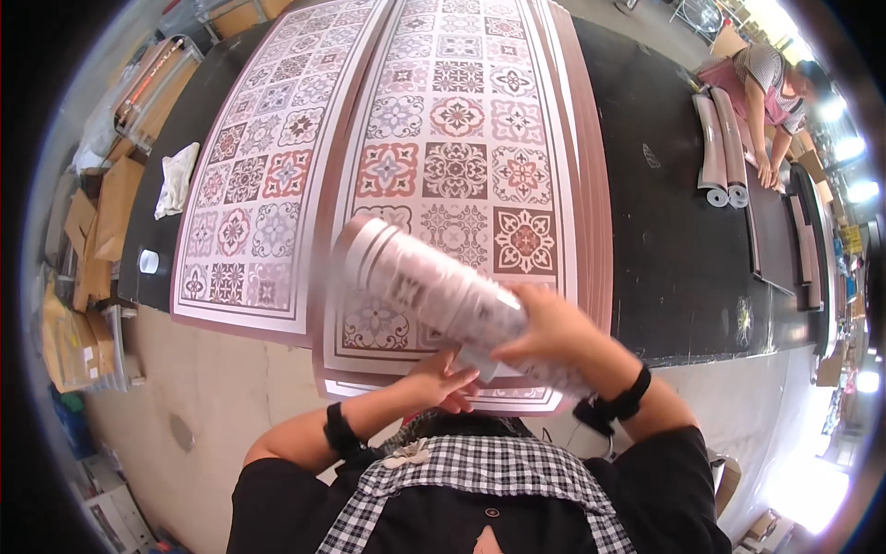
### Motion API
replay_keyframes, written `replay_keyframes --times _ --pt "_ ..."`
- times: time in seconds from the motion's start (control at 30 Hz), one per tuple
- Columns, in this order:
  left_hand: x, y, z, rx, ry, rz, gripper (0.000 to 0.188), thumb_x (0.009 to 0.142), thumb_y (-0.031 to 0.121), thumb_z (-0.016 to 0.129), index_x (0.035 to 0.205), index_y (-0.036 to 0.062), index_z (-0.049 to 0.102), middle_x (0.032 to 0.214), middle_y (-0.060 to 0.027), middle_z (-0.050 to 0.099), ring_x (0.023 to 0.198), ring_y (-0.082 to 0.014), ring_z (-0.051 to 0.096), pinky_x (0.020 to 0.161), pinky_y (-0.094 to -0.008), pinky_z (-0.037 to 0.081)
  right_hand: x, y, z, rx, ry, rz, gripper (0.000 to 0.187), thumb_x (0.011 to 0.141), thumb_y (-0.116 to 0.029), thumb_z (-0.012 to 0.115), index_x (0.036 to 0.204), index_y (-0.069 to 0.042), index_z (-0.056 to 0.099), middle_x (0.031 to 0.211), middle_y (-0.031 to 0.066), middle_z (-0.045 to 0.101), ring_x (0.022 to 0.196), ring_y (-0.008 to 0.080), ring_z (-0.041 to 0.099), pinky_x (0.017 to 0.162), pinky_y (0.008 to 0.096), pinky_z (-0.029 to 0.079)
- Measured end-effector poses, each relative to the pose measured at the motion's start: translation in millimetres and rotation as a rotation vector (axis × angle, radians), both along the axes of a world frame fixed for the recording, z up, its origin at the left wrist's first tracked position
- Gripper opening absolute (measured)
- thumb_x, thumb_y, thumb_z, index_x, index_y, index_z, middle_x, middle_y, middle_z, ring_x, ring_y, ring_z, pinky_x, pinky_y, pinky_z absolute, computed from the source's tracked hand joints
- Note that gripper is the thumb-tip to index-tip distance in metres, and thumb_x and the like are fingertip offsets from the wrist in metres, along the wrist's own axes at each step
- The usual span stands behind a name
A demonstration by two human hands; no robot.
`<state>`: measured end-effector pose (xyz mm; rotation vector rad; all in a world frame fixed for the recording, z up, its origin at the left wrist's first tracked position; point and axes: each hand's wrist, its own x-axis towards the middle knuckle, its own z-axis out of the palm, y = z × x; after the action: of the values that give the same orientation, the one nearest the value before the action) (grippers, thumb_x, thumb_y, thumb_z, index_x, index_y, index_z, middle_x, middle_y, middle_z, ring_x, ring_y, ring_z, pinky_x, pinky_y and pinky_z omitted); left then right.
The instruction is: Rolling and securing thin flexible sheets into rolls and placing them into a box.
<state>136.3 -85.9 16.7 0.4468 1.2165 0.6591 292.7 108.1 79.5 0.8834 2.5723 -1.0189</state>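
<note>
My right hand (547, 330) is closed around a rolled-up mat (429, 282), which slants across the flat mats from upper left to lower right. The roll has a tile pattern in pink, grey and brown and looks slightly blurred. Beneath its middle shows a small grey-white flap (477, 363); I cannot make out what it is. My left hand (441, 380) is just below the roll, its fingers apart and the fingertips by that flap. Under the roll lies a stack of patterned mats (459, 117) with dark borders and white margins.
Another mat stack (247, 175) lies to the left on the black table (660, 249). A white cloth (176, 181) and a white roll of tape (149, 261) lie near its left edge. At the far right, a person (761, 92) works beside two rolled mats (721, 152). Cardboard boxes (118, 208) stand left.
</note>
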Motion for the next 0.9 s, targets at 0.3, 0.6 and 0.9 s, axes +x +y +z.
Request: replay_keyframes --times 0.3,0.6,0.9 --pt "8 172 -35 0.423 -0.012 0.307 0.044 0.098 0.037 0.065 0.126 0.0026 0.058 0.099 -0.0100 0.069 0.085 -0.0156 0.070 0.069 -0.0282 0.060 -13 82 -22 0.696 0.195 -0.245 0.091 0.084 -0.063 0.065 0.149 -0.005 0.040 0.151 0.0194 0.043 0.144 0.0358 0.036 0.118 0.0518 0.024" --pt "-5 154 34 0.884 -0.006 -0.040 0.018 0.086 0.021 0.072 0.089 0.0028 0.071 0.083 -0.0033 0.068 0.075 -0.0124 0.063 0.066 -0.0289 0.049 -43 137 -22 0.835 0.021 -0.378 0.110 0.056 -0.062 0.086 0.142 -0.006 0.046 0.135 0.0178 0.054 0.130 0.0337 0.048 0.112 0.0525 0.030" --pt "-159 68 -8 0.725 0.677 0.218 0.027 0.095 0.020 0.066 0.110 -0.0029 0.065 0.101 -0.0074 0.067 0.089 -0.0173 0.066 0.076 -0.0282 0.056 66 59 -11 0.792 0.158 -0.456 0.085 0.061 -0.040 0.088 0.133 -0.011 0.053 0.123 0.0122 0.057 0.120 0.0305 0.051 0.103 0.0481 0.036"
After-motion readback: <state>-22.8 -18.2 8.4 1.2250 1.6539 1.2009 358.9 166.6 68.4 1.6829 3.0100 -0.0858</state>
